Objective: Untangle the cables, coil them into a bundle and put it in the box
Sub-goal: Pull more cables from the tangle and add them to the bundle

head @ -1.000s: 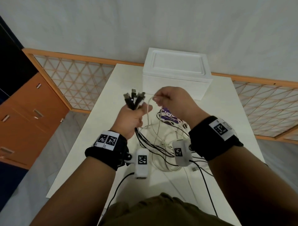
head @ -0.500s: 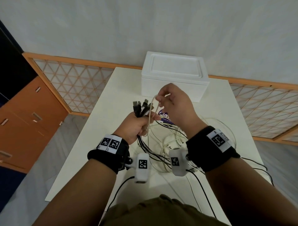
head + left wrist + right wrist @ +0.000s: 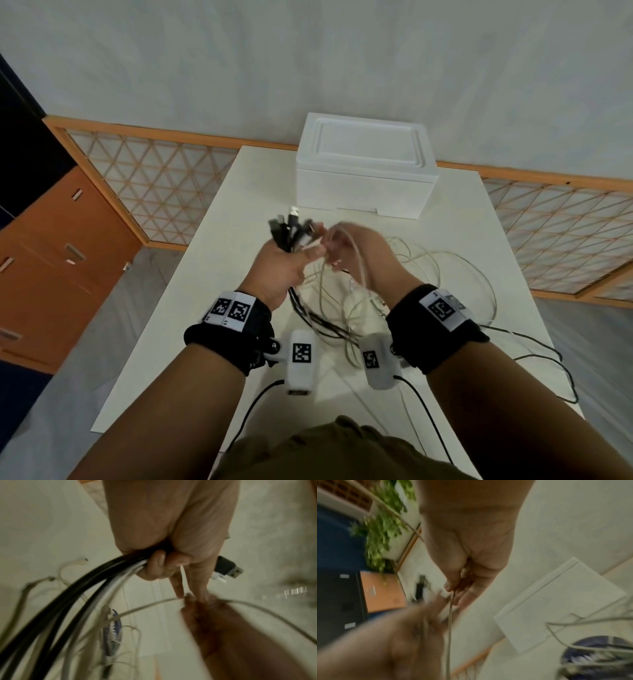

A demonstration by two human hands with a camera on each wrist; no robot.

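Note:
My left hand (image 3: 287, 263) grips a bunch of black and white cables (image 3: 96, 577) above the white table (image 3: 212, 240), their plug ends (image 3: 291, 226) fanning upward. A black USB plug (image 3: 228, 568) juts past its fingers. My right hand (image 3: 356, 253) sits right beside it and pinches a thin white cable (image 3: 449, 618) between thumb and fingers. That cable's loops (image 3: 445, 270) trail over the table to the right. The closed white foam box (image 3: 366, 171) stands at the table's far end.
A purple-printed packet (image 3: 112, 631) lies under the cable loops below my hands. Black wrist-camera leads (image 3: 534, 356) run off the table's near right side. A wooden lattice rail (image 3: 154, 178) borders the table's far side, with an orange cabinet (image 3: 58, 260) at the left.
My right hand dropped from up near the box to meet the left hand, bringing the thin white cable to the held bunch. More white cable now lies spread on the right.

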